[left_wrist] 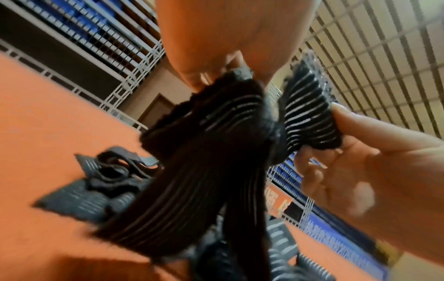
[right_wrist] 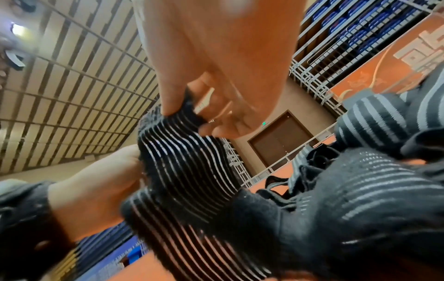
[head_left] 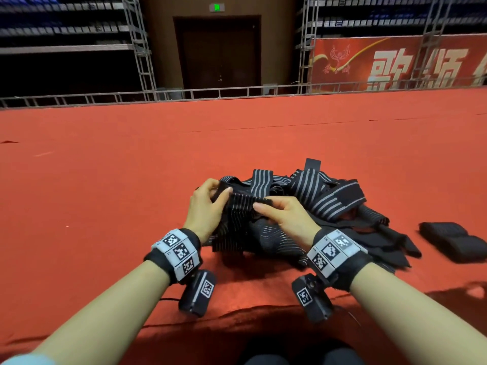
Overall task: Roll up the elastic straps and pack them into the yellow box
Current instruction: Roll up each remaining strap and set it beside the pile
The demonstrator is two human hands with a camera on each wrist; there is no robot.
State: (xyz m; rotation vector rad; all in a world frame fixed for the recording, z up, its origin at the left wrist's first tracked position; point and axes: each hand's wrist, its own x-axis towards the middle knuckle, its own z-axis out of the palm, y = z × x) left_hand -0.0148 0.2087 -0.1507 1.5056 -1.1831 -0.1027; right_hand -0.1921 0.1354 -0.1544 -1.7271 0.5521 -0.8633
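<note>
A tangled heap of black elastic straps (head_left: 324,196) with grey stripes lies on the red carpet ahead of me. Both hands hold one strap (head_left: 241,206) lifted above the near side of the heap. My left hand (head_left: 210,198) pinches its left end, thumb on top. My right hand (head_left: 274,210) pinches the other end between thumb and fingers. In the left wrist view the strap (left_wrist: 216,133) hangs down from my left hand (left_wrist: 228,62), and my right hand (left_wrist: 355,152) grips its gathered end. The right wrist view shows my right hand (right_wrist: 192,106) pinching the striped strap (right_wrist: 182,161). No yellow box is in view.
Two rolled black straps (head_left: 453,241) lie side by side on the carpet to the right of the heap. The red carpet (head_left: 105,167) stretches far ahead to a metal truss rail (head_left: 210,93). My knees (head_left: 297,356) are at the bottom edge.
</note>
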